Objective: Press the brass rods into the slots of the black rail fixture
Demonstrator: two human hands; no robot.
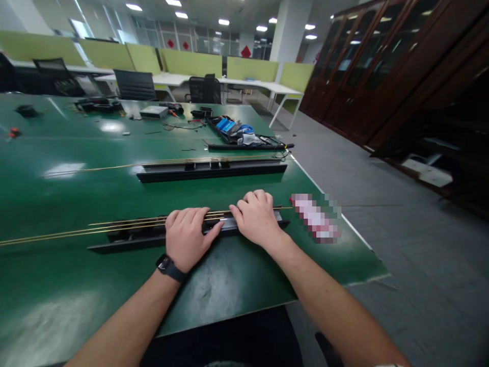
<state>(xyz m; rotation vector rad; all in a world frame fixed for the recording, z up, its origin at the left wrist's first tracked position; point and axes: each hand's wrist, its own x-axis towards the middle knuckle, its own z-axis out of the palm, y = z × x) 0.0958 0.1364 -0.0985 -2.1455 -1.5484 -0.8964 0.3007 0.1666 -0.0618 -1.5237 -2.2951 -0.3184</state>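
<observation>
In front of me on the green table lies a long black channel rail (229,229) with a grey inner face. My left hand (187,237), with a dark watch on its wrist, is closed over its middle, fingers on the far side and thumb on the near side. Closer to the rail's right end, my right hand (256,216) is curled over it. Thin brass-coloured rods (145,223) run along the rail, under both hands, and stick out far to the left. Black blocks (118,233) sit inside the rail's left part. My palms hide the exact contact.
Beyond lies a second black channel rail (214,171) with rods along it. Farther back are a tray of blue items (233,127), a grey box (154,112) and loose wires. A blurred-out pinkish packet (315,218) lies near the table's right edge (359,237).
</observation>
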